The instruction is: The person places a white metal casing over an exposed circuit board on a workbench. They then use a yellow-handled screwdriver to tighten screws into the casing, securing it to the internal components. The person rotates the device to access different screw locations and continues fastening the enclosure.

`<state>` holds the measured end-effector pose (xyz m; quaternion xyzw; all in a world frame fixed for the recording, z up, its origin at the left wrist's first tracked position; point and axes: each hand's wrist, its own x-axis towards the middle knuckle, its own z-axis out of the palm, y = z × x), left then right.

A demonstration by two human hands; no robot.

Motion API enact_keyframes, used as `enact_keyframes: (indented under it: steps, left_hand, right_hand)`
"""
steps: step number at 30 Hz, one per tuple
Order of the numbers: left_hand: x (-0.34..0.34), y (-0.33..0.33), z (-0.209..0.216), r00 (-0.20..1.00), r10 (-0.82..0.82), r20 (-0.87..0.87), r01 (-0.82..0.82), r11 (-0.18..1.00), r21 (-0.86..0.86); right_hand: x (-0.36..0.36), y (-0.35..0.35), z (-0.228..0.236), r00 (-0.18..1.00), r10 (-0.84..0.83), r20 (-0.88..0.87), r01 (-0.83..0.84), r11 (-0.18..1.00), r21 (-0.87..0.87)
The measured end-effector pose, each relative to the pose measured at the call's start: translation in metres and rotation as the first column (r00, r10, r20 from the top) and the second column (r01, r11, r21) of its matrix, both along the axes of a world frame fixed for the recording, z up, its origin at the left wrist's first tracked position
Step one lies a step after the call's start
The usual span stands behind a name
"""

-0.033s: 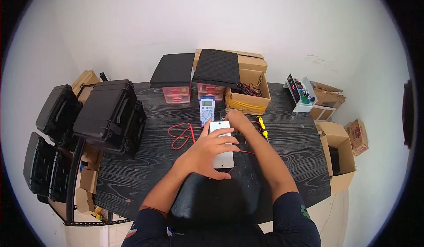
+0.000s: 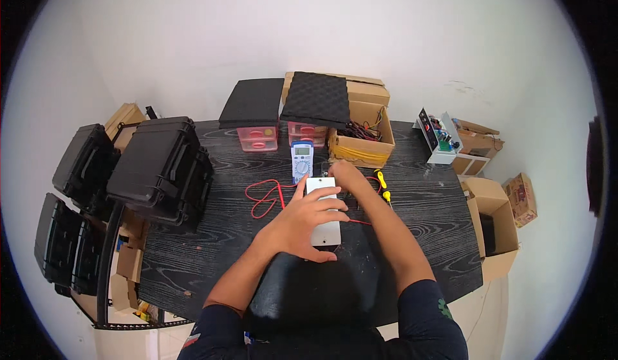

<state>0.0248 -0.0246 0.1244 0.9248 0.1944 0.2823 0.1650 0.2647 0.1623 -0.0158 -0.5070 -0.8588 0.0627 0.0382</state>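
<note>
My left hand [image 2: 310, 216] spans a white rectangular box [image 2: 326, 234], steadying it on the dark table. Its fingers lie across the top, with the thumb by the near end. Just beyond the box's far end, my right hand [image 2: 346, 174] is closed, fingertips pointing down; whatever they hold is hidden. A small clear thing [image 2: 325, 167] lies beside those fingertips. Behind the box stands a blue-and-white multimeter [image 2: 302, 161], facing me. Its red test lead [image 2: 256, 200] loops on the table to the left of my left hand.
Yellow-handled screwdrivers [image 2: 380, 179] lie right of my right forearm. Farther back are a carton of cables [image 2: 365, 142] and clear pink-fronted drawers [image 2: 259, 141] topped with black foam. Black hard cases [image 2: 154, 167] stand at left. An opened device with circuit boards [image 2: 441, 142] sits at the far right.
</note>
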Motion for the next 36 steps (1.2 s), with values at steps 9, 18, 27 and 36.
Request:
enact_keyframes:
  steps: [9, 18, 27, 36]
  left_hand:
    - [-0.001, 0.0, -0.001, 1.0, -0.001, 0.003, 0.001, 1.0, 0.0]
    - [0.0, 0.001, -0.002, 1.0, -0.012, 0.015, 0.012, 1.0, 0.013]
    - [-0.001, 0.002, -0.004, 0.999, -0.014, 0.036, 0.013, 1.0, 0.018]
    - [0.0, 0.0, 0.002, 0.999, -0.015, 0.047, 0.013, 0.999, 0.031]
  right_hand:
    - [0.001, -0.02, 0.025, 0.954, -0.085, -0.286, 0.081, 0.996, -0.023]
    - [0.009, -0.05, 0.07, 0.493, -0.249, -0.834, -0.111, 0.932, -0.345]
    - [-0.018, -0.105, 0.141, 0.475, -0.08, -0.876, -0.295, 0.923, -0.245]
    - [-0.017, -0.108, 0.139, 0.456, -0.083, -0.886, -0.322, 0.913, -0.252]
